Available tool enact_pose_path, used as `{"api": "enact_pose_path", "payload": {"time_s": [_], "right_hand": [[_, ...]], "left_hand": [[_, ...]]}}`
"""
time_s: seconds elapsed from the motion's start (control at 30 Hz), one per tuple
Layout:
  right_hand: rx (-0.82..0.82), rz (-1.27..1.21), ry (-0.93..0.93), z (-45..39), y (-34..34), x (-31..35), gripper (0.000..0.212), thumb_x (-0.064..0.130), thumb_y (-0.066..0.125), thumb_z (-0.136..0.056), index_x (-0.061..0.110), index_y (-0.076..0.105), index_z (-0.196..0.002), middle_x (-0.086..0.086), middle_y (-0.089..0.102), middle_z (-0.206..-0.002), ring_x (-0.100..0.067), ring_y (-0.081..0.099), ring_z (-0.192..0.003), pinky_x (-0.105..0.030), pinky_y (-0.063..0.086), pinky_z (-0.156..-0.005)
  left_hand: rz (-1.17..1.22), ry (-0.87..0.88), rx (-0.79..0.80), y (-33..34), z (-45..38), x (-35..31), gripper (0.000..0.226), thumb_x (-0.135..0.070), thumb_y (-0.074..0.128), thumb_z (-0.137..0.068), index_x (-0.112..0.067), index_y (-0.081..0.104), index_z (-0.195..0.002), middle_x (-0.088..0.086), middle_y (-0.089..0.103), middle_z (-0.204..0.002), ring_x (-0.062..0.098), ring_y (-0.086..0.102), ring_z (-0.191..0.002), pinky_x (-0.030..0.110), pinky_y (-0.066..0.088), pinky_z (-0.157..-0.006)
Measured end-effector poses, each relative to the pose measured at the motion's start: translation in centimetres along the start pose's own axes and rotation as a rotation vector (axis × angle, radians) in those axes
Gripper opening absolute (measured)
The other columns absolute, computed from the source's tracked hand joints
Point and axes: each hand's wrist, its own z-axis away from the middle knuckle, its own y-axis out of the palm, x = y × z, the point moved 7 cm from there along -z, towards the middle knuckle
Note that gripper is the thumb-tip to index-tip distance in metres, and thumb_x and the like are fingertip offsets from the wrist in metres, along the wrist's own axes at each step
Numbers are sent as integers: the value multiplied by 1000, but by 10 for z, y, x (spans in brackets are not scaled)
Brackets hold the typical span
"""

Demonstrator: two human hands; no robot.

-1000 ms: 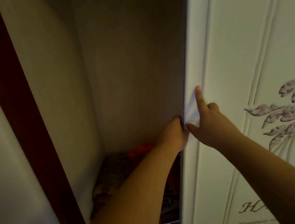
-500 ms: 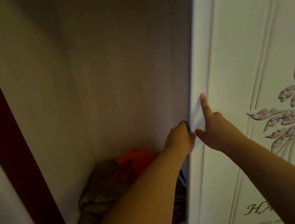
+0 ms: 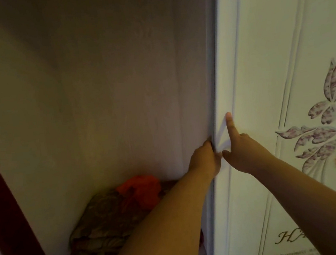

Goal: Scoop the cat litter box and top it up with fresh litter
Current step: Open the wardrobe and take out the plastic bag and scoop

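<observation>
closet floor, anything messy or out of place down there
Somewhat: a patterned folded cloth and an orange item lie bunched in a loose heap in the corner, not stacked. Nothing looks spilled or damaged. No litter supplies show.

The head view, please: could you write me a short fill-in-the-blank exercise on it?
1. The left hand grips the door's ____.
2. The right hand presses its ____ finger on the white door.
3. Inside, the bright cloth is ____.

Missing words: edge; index; orange
</observation>
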Motion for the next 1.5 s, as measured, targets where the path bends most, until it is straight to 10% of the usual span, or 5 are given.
{"api": "enact_pose_path", "payload": {"time_s": [0.5, 0.8, 1.07, 1.5], "right_hand": [[21, -19, 6, 7, -8, 1, 111, 30, 62, -95, 37, -35, -148, -6, 52, -88, -16, 57, -66, -26, 44, -58], [-126, -8, -81, 39, -22, 0, 77, 46, 58, -94, 31, 17, -158, -6, 41, -145, -34, 52, -122, -43, 51, -86], [103, -94, -178, 52, 55, 14, 70, 44, 59, -94, 28, 28, -155, 0, 29, -157, -30, 34, -142, -44, 42, -110], [439, -161, -125, 64, 197, 59, 67, 39, 63, -87, 27, 38, -148, -2, 45, -145, -29, 49, -128, -47, 48, -104]], "left_hand": [[46, 3, 29, -5, 1, 4, 31, -36, 61, -98, -11, 53, -116, 11, 65, -110, 30, 65, -98, 41, 56, -85], [-34, 59, -37, -35, 45, 33, 58, -34, 61, -98, -23, 39, -150, 4, 42, -153, 21, 49, -130, 28, 41, -104], [-288, -248, -197, -78, 137, 151, 46, -43, 59, -94, -31, 51, -138, -1, 55, -140, 21, 56, -124, 40, 49, -102], [-183, -424, -198, -108, 205, 276, 41, -43, 59, -96, -34, 53, -135, -5, 55, -138, 18, 51, -128, 43, 48, -105]]}}
